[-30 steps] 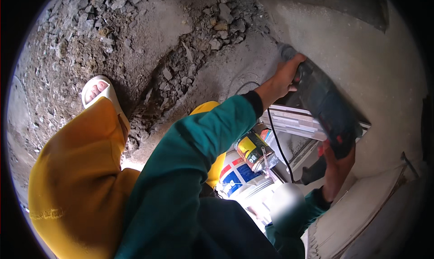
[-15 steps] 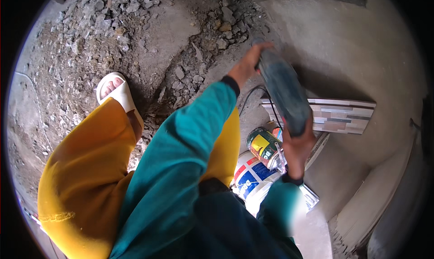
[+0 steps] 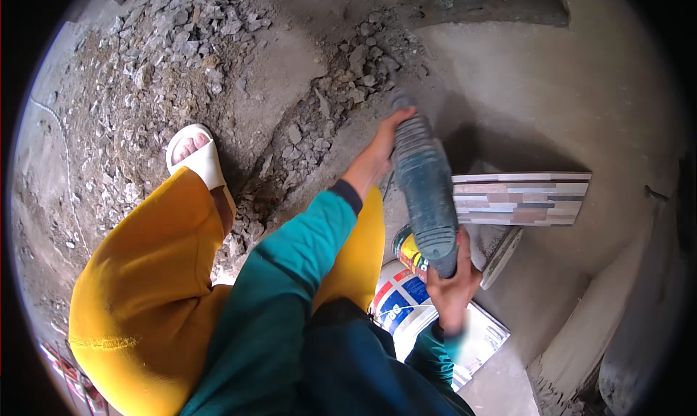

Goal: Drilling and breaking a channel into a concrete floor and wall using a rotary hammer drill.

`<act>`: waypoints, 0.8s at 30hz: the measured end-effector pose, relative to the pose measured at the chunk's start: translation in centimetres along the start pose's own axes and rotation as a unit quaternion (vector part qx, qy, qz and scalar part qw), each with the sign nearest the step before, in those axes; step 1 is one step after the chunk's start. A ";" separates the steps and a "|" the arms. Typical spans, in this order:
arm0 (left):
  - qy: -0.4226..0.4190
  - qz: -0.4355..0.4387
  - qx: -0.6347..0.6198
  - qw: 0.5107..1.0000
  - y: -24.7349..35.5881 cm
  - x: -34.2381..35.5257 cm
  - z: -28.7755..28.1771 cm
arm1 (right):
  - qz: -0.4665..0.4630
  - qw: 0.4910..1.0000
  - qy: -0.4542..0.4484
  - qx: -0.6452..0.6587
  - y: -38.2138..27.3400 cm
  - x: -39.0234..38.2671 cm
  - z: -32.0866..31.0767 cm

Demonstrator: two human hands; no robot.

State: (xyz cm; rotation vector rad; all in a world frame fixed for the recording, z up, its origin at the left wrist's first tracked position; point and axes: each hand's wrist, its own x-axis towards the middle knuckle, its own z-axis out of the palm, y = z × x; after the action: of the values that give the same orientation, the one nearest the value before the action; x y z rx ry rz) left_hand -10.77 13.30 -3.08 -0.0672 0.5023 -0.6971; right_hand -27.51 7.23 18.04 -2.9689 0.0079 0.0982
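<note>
Both my hands hold a dark green demolition hammer [image 3: 423, 184], its ribbed body running away from me over the floor. My left hand [image 3: 379, 146] is closed round its far end, near the nose; the fingers there are partly hidden by the tool. At the near end, my right hand [image 3: 454, 289] wraps the rear grip. The tool's tip is blurred and points toward the edge of a broken strip of concrete rubble [image 3: 356, 67]. I cannot tell whether it touches the floor.
Rubble covers the far left floor [image 3: 170, 46]. My foot in a cream slipper [image 3: 200, 155] stands beside the broken strip. Right of the hammer lie patterned tiles [image 3: 526, 198]. A paint can [image 3: 408, 250] and a white-and-blue bucket [image 3: 399, 300] sit below it.
The hammer has come nearer to me and slightly left, both hands moving with it. It now lies more lengthwise in view. Both hands keep their hold.
</note>
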 end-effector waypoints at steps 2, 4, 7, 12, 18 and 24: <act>-0.026 -0.033 0.035 0.999 0.8 0.6 1.9 | 0.043 0.998 0.029 -0.024 -0.7 0.8 -0.1; -0.025 -0.012 0.077 0.997 2.1 1.7 1.4 | 0.028 0.998 0.047 -0.031 -0.4 2.8 0.9; -0.009 0.062 0.192 0.979 1.9 0.0 4.3 | 0.023 0.997 0.032 -0.071 1.5 6.1 2.5; 0.092 -0.026 0.284 0.954 6.6 1.0 -1.4 | -0.061 0.967 -0.072 -0.236 -2.4 7.3 7.2; 0.104 -0.104 0.318 0.937 10.1 -4.6 -2.8 | -0.114 0.938 -0.068 -0.320 -6.5 6.5 12.0; 0.122 -0.165 0.548 0.811 10.9 -10.0 -5.3 | 0.016 0.976 -0.120 -0.182 -9.9 6.3 13.0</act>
State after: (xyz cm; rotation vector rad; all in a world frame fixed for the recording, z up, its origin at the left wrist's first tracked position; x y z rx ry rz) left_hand -13.30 28.56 -5.99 1.0658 0.2640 -1.2663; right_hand -21.95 19.20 6.47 -3.2986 0.0073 0.5161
